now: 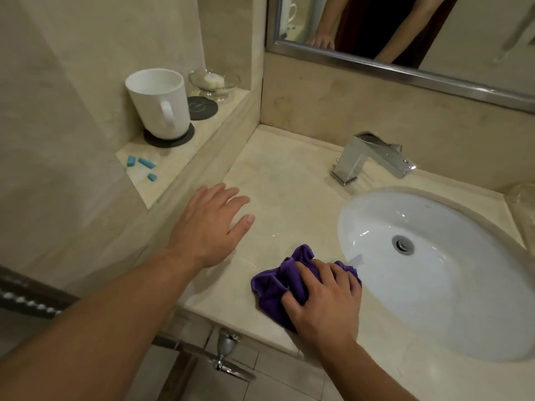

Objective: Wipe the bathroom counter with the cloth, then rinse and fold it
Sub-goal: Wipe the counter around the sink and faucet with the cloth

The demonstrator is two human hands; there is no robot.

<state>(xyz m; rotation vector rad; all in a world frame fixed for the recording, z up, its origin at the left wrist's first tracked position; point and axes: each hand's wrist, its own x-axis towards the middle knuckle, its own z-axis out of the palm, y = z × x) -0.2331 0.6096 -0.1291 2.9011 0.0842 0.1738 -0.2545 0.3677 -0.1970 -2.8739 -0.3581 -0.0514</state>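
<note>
Cloth point(278, 287), purple and bunched, lies on the counter point(289, 180) near its front edge, just left of the sink basin point(434, 299), with its right end at the basin rim. My right grip point(324, 302) presses down on top of it, fingers curled into the folds and clamped on the fabric. A pale tag projects from the cloth's far right corner over the rim.

My left grip point(208, 224) rests flat on the counter with its fingers straight and apart, holding nothing. It sits left of the cloth, beside the raised ledge point(173, 166).

Chrome faucet point(373, 157) stands behind the basin, spout angled toward it.

On the ledge:
- a white mug point(159, 104), upright on a dark coaster point(169, 138);
- a second dark coaster point(202, 107) just behind it;
- a glass soap dish point(215, 81) holding a pale bar;
- three small blue pieces point(144, 162) near the front end.

A framed mirror point(434, 39) hangs above the back wall.
</note>
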